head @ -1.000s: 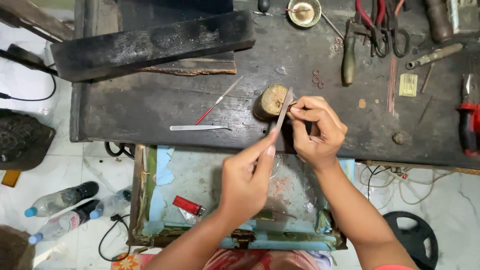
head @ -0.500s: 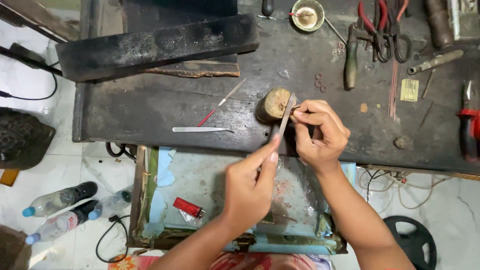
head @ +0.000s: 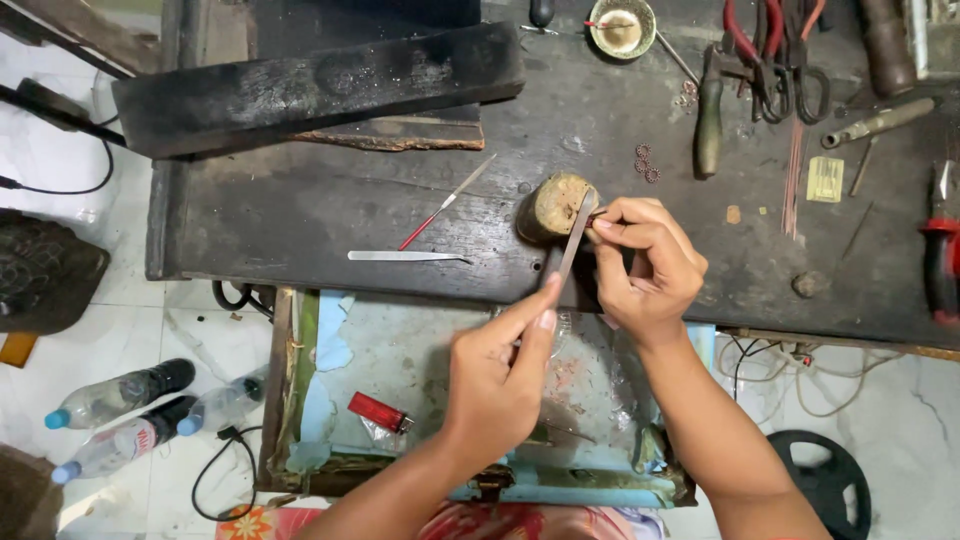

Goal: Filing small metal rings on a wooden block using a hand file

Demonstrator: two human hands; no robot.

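Note:
My left hand [head: 500, 375] grips a slim flat metal file [head: 573, 235] near its lower end, index finger stretched along it. The file slants up to the right across a round wooden peg [head: 548, 208] on the dark workbench [head: 300, 215]. My right hand [head: 648, 262] sits just right of the peg, its thumb and fingers pinched on a tiny piece pressed against the file's upper part. The piece is too small and too covered to make out.
On the bench lie steel tweezers [head: 400, 256], a red-handled needle file [head: 440, 205], small rings [head: 648, 164], a black block [head: 320, 85], a small bowl [head: 621, 26], pliers [head: 762, 50] and a red-handled tool [head: 940, 262]. An open drawer [head: 400, 350] below holds a red lighter [head: 378, 411]. Plastic bottles [head: 120, 400] lie on the floor.
My left hand has drawn the file back slightly toward me along the pinched piece. My right hand stays at the peg. The view has shifted a little.

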